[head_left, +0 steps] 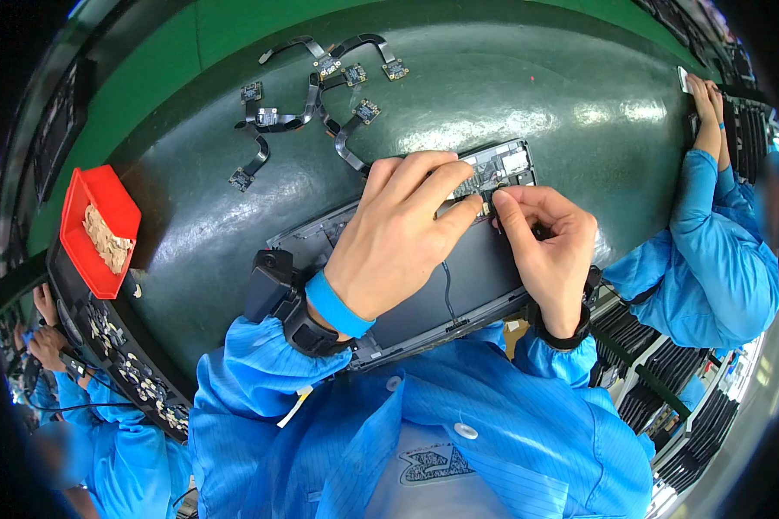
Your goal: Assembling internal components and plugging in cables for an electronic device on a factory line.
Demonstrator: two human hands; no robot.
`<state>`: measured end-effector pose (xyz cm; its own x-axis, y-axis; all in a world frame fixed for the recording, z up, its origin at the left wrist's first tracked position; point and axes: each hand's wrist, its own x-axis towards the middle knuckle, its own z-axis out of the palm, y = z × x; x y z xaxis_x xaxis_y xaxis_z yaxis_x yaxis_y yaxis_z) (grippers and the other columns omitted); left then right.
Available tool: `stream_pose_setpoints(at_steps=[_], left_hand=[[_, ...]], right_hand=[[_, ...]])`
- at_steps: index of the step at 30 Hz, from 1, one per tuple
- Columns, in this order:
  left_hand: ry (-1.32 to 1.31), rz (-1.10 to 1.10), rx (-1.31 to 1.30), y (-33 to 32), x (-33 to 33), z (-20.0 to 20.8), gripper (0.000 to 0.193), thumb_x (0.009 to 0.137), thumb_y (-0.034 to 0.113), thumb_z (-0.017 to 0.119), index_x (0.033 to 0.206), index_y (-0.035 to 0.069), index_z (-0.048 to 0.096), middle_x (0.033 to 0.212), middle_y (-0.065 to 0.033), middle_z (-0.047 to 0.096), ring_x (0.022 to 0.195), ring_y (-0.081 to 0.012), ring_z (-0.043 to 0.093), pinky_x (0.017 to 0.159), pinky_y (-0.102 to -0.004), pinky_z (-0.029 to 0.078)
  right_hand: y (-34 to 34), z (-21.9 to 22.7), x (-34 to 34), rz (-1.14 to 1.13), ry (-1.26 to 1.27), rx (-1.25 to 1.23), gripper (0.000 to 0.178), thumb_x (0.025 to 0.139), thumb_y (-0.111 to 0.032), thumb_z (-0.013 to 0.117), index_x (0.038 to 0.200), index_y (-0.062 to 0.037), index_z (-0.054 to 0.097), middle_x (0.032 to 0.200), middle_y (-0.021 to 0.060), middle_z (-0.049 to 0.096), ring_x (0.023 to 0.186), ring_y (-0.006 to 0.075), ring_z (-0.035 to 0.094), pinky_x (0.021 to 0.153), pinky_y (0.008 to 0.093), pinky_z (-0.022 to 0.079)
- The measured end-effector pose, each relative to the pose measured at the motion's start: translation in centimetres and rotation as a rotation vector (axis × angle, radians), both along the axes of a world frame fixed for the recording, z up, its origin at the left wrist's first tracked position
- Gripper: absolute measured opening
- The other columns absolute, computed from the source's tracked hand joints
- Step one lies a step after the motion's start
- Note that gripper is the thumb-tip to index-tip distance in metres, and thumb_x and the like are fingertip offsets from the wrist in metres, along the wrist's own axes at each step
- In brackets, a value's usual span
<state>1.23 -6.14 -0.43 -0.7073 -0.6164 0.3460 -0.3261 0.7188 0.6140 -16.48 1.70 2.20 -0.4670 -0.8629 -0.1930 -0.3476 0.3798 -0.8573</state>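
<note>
An open laptop base (493,277), dark grey, lies at a slant in front of me, with a circuit board (486,164) showing at its far right end. My left hand (398,233) reaches across the base, fingers bent and apart, its thumb and index fingertips resting on the board. At the board's near edge, the thumb and index finger of my right hand (550,233) are pinched together. A small dark piece shows at those fingertips, too small to name. A thin black cable (448,290) runs down the base's middle. My left fingers hide part of the board.
Several small circuit boards with black ribbon cables (307,108) lie beyond the laptop on the green table (580,82). At left stand a red bin (125,203) of beige pieces and a black tray (91,316) of small parts. Co-workers in blue sit on both sides.
</note>
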Motion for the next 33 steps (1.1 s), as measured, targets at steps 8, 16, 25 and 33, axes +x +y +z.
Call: stream_pose_setpoints(at_steps=[8, 16, 25, 33], left_hand=[[-0.003, 0.003, 0.004, 0.04, -0.01, -0.03, 0.035, 0.076, -0.001, 0.068, 0.109, 0.006, 0.077, 0.125, -0.0087, 0.067, 0.122, -0.0275, 0.061, 0.096, -0.0401, 0.045], [-0.001, 0.003, -0.004, 0.0, 0.02, 0.07, 0.032, 0.078, 0.002, 0.069, 0.108, 0.006, 0.077, 0.125, -0.0084, 0.067, 0.122, -0.0273, 0.06, 0.096, -0.0404, 0.045], [0.002, -0.004, -0.029, 0.02, 0.06, -0.08, 0.031, 0.076, 0.003, 0.069, 0.106, 0.007, 0.078, 0.125, -0.0089, 0.067, 0.122, -0.0278, 0.06, 0.095, -0.0411, 0.046], [0.021, 0.007, -0.024, -0.02, 0.04, -0.16, 0.029, 0.077, 0.006, 0.069, 0.105, 0.008, 0.078, 0.124, -0.009, 0.067, 0.121, -0.0279, 0.061, 0.096, -0.0409, 0.047]], right_hand=[[0.12, -0.26, 0.07, 0.005, 0.01, -0.007, 0.013, 0.093, -0.005, 0.075, 0.098, 0.0068, 0.075, 0.077, 0.0064, 0.074, 0.065, 0.0059, 0.063, 0.059, 0.0221, 0.05], [-0.01, -0.08, 0.2, 0.001, -0.008, -0.018, 0.012, 0.094, -0.004, 0.075, 0.097, 0.0074, 0.075, 0.077, 0.0072, 0.074, 0.064, 0.0059, 0.063, 0.058, 0.0218, 0.049], [-0.21, 0.36, 0.04, 0.049, 0.048, 0.008, 0.013, 0.094, -0.005, 0.075, 0.099, 0.0069, 0.075, 0.074, 0.0057, 0.073, 0.063, 0.005, 0.062, 0.057, 0.022, 0.049], [-0.16, 0.06, 0.48, 0.055, -0.054, 0.0, 0.012, 0.094, -0.005, 0.075, 0.098, 0.0067, 0.075, 0.074, 0.0032, 0.072, 0.064, 0.0035, 0.061, 0.058, 0.0198, 0.046]])
